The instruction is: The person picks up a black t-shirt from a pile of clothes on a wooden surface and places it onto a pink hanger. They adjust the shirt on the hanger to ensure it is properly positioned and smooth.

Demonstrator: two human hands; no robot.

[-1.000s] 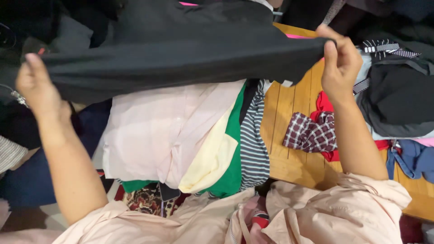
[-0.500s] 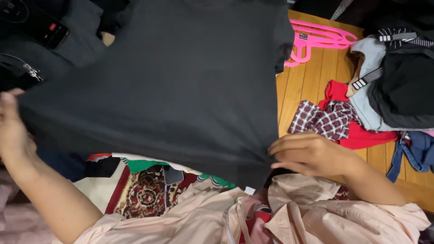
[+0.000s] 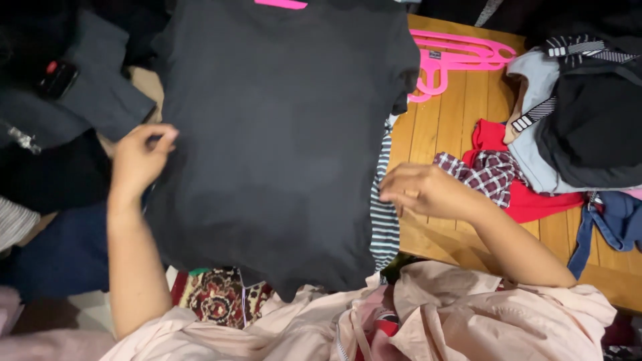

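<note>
A black t-shirt (image 3: 281, 134) lies spread flat, front up, over a heap of clothes. My left hand (image 3: 137, 160) is at its left side edge, fingers pinched on the fabric. At the shirt's right edge, my right hand (image 3: 421, 190) hovers over a striped garment (image 3: 384, 214) that sticks out from under it. Its fingers are loosely extended and hold nothing. A pink hanger tip shows at the shirt's collar.
Pink hangers (image 3: 455, 60) lie on the wooden table (image 3: 441, 127) at the back right. A plaid cloth (image 3: 491, 174), a red garment (image 3: 488, 137) and a black and grey jacket (image 3: 588, 120) are piled at the right. Dark clothes (image 3: 67, 100) fill the left; a pale pink garment (image 3: 468, 314) lies nearest me.
The shirt, held up stretched between both hands, has been lowered and laid flat on the heap. My right hand has let go and drawn back to the right edge.
</note>
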